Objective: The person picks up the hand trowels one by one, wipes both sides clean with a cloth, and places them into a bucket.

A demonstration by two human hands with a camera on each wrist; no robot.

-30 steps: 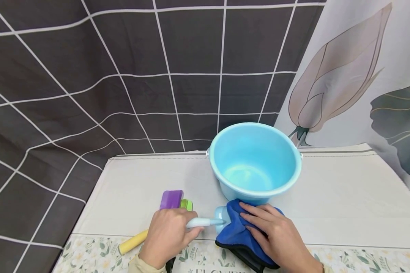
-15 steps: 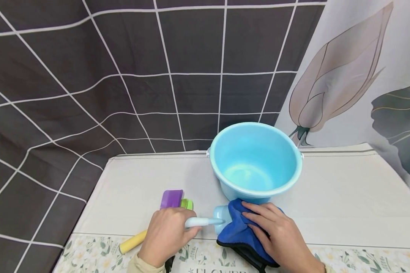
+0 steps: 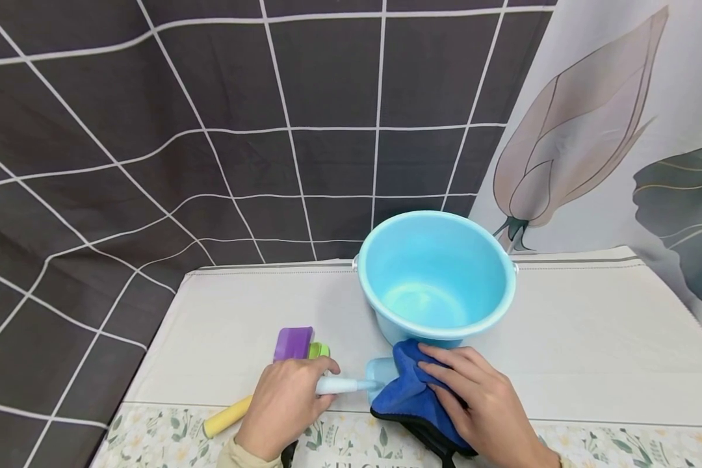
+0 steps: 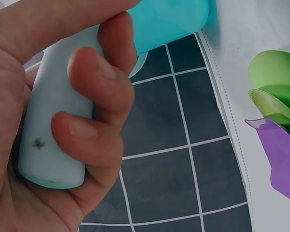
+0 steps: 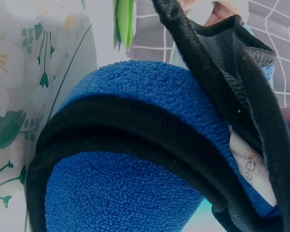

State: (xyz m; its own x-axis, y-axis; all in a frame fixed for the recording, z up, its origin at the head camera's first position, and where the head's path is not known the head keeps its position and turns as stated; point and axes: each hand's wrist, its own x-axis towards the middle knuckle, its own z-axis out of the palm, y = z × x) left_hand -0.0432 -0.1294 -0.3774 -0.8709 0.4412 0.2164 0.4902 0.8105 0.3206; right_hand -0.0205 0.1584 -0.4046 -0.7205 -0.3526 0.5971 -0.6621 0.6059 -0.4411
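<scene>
In the head view my left hand [image 3: 283, 403] grips the pale blue handle [image 3: 340, 385] of what looks like a small shovel. The left wrist view shows my fingers [image 4: 104, 77] curled round that handle [image 4: 60, 116]. Its light blue blade [image 3: 380, 372] points right and partly disappears under a blue towel with black edging [image 3: 409, 390]. My right hand [image 3: 474, 396] holds the towel over the blade, its fingers on top; the thumb is hidden. Folded layers of the towel [image 5: 125, 193] fill the right wrist view. A light blue bucket [image 3: 439, 266] stands just behind the towel.
Left of my left hand lie a purple blade [image 3: 293, 343], a green piece [image 3: 318, 350] and a yellow handle [image 3: 228, 416], partly hidden by the hand. The white tabletop cover [image 3: 228, 312] has a floral front strip. A dark gridded curtain [image 3: 327, 156] hangs behind.
The shovel has turned slightly in my left hand, and its blade looks flatter now. My left index finger has lifted a little. The right hand and towel have shifted slightly right.
</scene>
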